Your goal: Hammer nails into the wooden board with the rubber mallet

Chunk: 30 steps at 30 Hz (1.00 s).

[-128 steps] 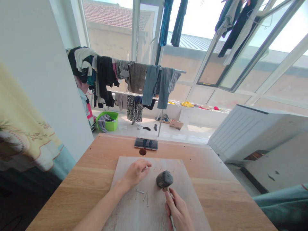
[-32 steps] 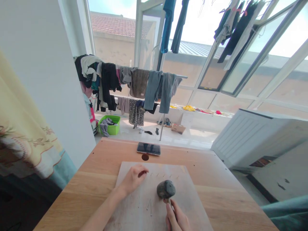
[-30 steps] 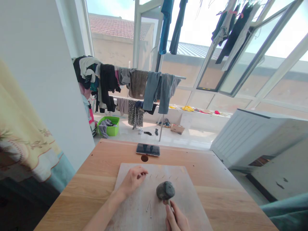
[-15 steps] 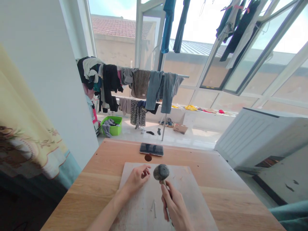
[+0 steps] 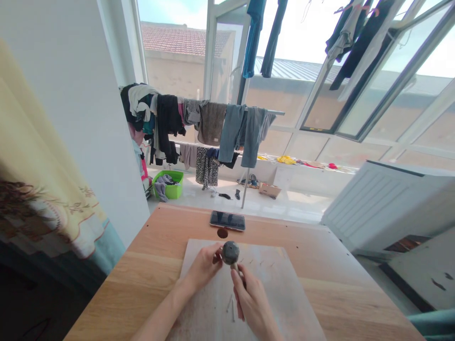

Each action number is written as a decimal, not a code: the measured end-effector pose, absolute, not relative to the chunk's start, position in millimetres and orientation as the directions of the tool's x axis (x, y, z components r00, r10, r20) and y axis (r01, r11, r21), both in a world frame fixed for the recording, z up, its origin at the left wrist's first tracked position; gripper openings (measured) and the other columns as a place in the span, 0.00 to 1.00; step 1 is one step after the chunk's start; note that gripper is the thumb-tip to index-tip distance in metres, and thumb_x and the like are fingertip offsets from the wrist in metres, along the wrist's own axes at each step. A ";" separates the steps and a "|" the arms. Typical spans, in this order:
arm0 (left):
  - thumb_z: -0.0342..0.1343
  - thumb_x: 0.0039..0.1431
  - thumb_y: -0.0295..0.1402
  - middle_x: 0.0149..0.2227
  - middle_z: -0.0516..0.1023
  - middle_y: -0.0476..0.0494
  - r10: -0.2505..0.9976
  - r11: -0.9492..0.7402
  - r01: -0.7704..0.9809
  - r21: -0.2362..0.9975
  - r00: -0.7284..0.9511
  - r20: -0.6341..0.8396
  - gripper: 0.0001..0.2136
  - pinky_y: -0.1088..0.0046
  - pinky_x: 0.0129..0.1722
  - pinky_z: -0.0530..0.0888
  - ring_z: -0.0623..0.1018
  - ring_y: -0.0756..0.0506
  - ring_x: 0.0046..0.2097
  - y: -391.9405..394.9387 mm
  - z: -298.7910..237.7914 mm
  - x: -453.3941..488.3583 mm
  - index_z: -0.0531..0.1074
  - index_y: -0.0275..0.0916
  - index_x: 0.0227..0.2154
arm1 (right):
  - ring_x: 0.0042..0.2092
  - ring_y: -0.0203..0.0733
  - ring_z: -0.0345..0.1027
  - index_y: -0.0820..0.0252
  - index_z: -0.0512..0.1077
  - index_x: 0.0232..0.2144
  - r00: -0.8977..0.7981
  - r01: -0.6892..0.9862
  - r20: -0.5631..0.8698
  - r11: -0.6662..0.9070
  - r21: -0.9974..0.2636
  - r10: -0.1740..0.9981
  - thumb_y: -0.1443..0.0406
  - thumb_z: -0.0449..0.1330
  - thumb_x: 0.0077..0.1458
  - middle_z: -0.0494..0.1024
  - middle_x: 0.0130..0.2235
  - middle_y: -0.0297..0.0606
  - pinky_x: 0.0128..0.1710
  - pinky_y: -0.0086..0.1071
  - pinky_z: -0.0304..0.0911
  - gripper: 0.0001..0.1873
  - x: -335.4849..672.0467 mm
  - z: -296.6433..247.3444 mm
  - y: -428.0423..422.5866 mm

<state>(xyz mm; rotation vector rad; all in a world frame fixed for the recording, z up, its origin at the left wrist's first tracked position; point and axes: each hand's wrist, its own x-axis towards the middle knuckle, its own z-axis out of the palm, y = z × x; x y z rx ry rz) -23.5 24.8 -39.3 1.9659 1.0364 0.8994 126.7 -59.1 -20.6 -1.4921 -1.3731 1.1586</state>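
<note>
Right hand [image 5: 252, 303]: closed around the handle of a dark grey round-headed mallet [image 5: 231, 252], head at 11 o'clock.
Left hand [image 5: 202, 267]: curled, just touching-close at the mallet's 9 o'clock; cannot tell whether it pinches anything.
Loose items: thin metal nails [image 5: 231, 305] on a pale grey board [image 5: 284, 293], at the right hand's 9 o'clock.
Beyond: black smartphone [image 5: 227, 220] on the light oak tabletop [image 5: 320, 265], at the board's 12 o'clock.

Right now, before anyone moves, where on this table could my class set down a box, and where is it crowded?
Bare table wood lies right of the board, and left of it too. Behind the board sits the phone. The board's middle is crowded: left hand, right hand, mallet and nails.
</note>
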 end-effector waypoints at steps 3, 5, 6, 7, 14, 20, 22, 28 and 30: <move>0.52 0.54 0.22 0.34 0.78 0.48 0.877 -0.388 0.371 0.843 0.429 0.215 0.15 0.76 0.38 0.71 0.76 0.49 0.34 25.8 -40.6 -22.9 0.72 0.38 0.44 | 0.11 0.31 0.55 0.59 0.69 0.43 0.021 0.271 -0.113 -0.114 -0.956 0.993 0.41 0.46 0.60 0.60 0.15 0.21 0.11 0.23 0.45 0.30 134.4 -27.2 -69.7; 0.53 0.55 0.23 0.36 0.78 0.47 0.884 -0.387 0.403 0.829 0.419 0.209 0.15 0.75 0.39 0.73 0.76 0.49 0.35 25.4 -41.8 -23.6 0.71 0.38 0.46 | 0.12 0.31 0.54 0.59 0.70 0.44 0.074 0.282 -0.143 -0.158 -0.946 0.987 0.38 0.47 0.57 0.60 0.15 0.22 0.10 0.25 0.43 0.34 145.4 -38.6 -81.2; 0.54 0.55 0.24 0.37 0.78 0.47 0.883 -0.404 0.429 0.808 0.414 0.222 0.15 0.74 0.40 0.73 0.76 0.49 0.36 24.2 -41.8 -24.4 0.71 0.38 0.46 | 0.13 0.32 0.54 0.60 0.71 0.43 0.098 0.298 -0.158 -0.181 -0.937 0.983 0.36 0.47 0.55 0.60 0.16 0.23 0.11 0.25 0.44 0.36 152.5 -45.7 -87.3; 0.54 0.55 0.24 0.40 0.77 0.46 0.877 -0.434 0.460 0.775 0.412 0.246 0.15 0.73 0.42 0.74 0.76 0.48 0.37 22.1 -41.2 -25.5 0.71 0.38 0.46 | 0.14 0.33 0.55 0.60 0.72 0.42 0.111 0.317 -0.169 -0.196 -0.928 0.979 0.34 0.48 0.53 0.61 0.16 0.24 0.12 0.26 0.46 0.38 160.2 -53.0 -93.2; 0.49 0.64 0.20 0.45 0.78 0.42 0.415 -0.910 0.380 0.167 0.824 0.385 0.12 0.69 0.51 0.72 0.74 0.45 0.52 -15.6 -12.4 -32.5 0.71 0.38 0.46 | 0.17 0.40 0.60 0.60 0.75 0.39 0.115 0.339 -0.233 -0.259 -0.905 0.966 0.29 0.45 0.48 0.63 0.13 0.29 0.19 0.30 0.56 0.44 187.3 -88.2 -112.8; 0.52 0.66 0.25 0.40 0.80 0.40 0.120 -0.966 0.187 -0.179 0.936 0.330 0.06 0.71 0.44 0.71 0.76 0.45 0.48 -38.9 -6.6 -26.4 0.73 0.35 0.43 | 0.18 0.39 0.60 0.61 0.77 0.40 0.194 0.339 -0.117 -0.178 -0.924 0.974 0.32 0.47 0.51 0.63 0.14 0.29 0.20 0.30 0.55 0.42 181.5 -93.1 -113.5; 0.54 0.65 0.26 0.33 0.79 0.42 0.107 -0.962 0.177 -0.206 0.944 0.312 0.04 0.70 0.39 0.70 0.76 0.45 0.40 -39.8 -10.3 -25.6 0.73 0.36 0.37 | 0.18 0.39 0.61 0.61 0.76 0.40 0.137 0.321 -0.142 -0.179 -0.930 0.980 0.33 0.48 0.52 0.65 0.15 0.30 0.19 0.30 0.56 0.40 184.5 -93.0 -113.0; 0.55 0.63 0.26 0.27 0.72 0.46 0.137 -0.954 0.204 -0.219 0.949 0.285 0.05 0.68 0.33 0.66 0.72 0.46 0.32 -33.3 -11.3 -28.3 0.70 0.37 0.31 | 0.18 0.39 0.60 0.62 0.74 0.42 0.069 0.335 -0.181 -0.193 -0.922 0.981 0.34 0.46 0.54 0.64 0.14 0.29 0.19 0.30 0.54 0.41 186.5 -94.0 -110.4; 0.55 0.63 0.25 0.28 0.72 0.46 0.154 -0.950 0.219 -0.222 0.948 0.280 0.05 0.68 0.32 0.65 0.72 0.46 0.32 -32.8 -10.4 -28.0 0.70 0.37 0.31 | 0.17 0.39 0.61 0.61 0.74 0.41 0.087 0.334 -0.174 -0.193 -0.923 0.981 0.33 0.45 0.53 0.65 0.14 0.29 0.19 0.30 0.54 0.41 184.5 -95.1 -110.4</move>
